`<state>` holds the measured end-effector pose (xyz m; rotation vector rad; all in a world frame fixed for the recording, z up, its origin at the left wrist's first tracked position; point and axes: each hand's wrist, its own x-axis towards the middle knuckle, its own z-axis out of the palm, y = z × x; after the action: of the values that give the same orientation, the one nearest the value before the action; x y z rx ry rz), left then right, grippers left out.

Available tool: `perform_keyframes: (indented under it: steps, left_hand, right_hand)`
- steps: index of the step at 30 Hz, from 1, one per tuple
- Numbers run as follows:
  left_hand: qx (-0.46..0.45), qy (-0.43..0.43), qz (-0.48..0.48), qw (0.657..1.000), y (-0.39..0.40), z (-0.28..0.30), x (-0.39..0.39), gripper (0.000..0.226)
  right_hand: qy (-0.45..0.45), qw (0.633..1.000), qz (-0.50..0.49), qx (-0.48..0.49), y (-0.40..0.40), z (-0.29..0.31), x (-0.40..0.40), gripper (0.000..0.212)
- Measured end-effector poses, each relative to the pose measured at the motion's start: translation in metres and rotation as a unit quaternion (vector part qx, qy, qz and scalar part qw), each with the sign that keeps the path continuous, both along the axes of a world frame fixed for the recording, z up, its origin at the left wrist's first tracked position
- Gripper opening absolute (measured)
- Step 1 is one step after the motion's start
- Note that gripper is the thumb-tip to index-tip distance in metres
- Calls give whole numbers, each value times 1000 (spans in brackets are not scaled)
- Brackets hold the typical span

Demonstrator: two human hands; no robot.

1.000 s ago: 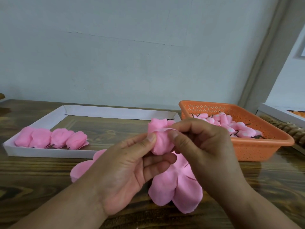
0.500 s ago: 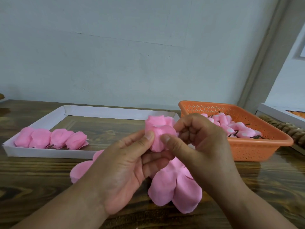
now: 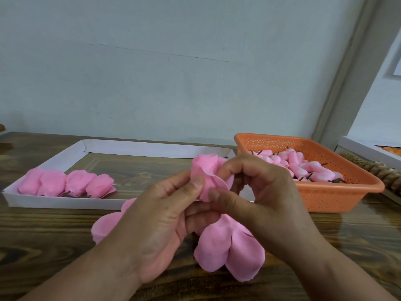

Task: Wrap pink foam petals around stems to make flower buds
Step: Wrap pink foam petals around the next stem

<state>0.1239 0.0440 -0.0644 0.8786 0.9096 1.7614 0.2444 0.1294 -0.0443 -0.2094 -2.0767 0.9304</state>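
A pink foam bud is held up above the table's middle. My left hand grips its base, thumb pressed on the wrapped petal. My right hand pinches the bud's right side, thumb low and fingers curled behind a petal edge. Loose petals of the same piece hang below my hands, and another petal shows left of my left wrist. The stem is hidden inside my hands.
A white cardboard tray at the left holds several finished pink buds. An orange plastic basket at the right holds several pink-tipped stems. A white box edge and a brown ridged object lie far right on the wooden table.
My right hand's fingers have moved off the top of the bud to its right side, uncovering the rolled top. A petal edge now flares out on the right.
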Motion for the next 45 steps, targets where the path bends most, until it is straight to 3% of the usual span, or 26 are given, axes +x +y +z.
perform_keyframes:
  steps: [5, 11, 15, 17, 21, 24, 32, 40, 45]
  left_hand:
    - [7, 22, 17, 1000, 2, -3, 0, 26]
    - [-2, 40, 30, 999, 4, -6, -3, 33]
    - [-6, 42, 31, 999, 5, -6, -4, 30]
    - [-8, 42, 31, 999, 6, -8, -4, 29]
    - [-2, 39, 27, 999, 7, -10, -6, 28]
    - [4, 24, 22, 999, 9, -12, -8, 29]
    - [-16, 41, 23, 999, 11, -15, -15, 35]
    - [-25, 42, 34, 998, 15, -20, -19, 36]
    - [-21, 61, 38, 997, 17, -23, -20, 41]
  right_hand:
    - [-25, 998, -35, -44, -2, 0, -1, 20]
    - [15, 999, -17, -46, 3, -3, -3, 14]
    - [53, 968, 92, -226, 6, -7, -5, 8]
    - [49, 959, 117, -255, 5, -7, -6, 9]
    - [26, 992, 3, -121, 2, -8, -6, 12]
    - [-13, 996, -78, -34, 2, -10, -8, 17]
    - [5, 998, -35, -47, 13, -13, -13, 12]
    - [25, 977, -21, -213, 12, -18, -23, 21]
    - [9, 985, -87, -152, 13, -17, -24, 15]
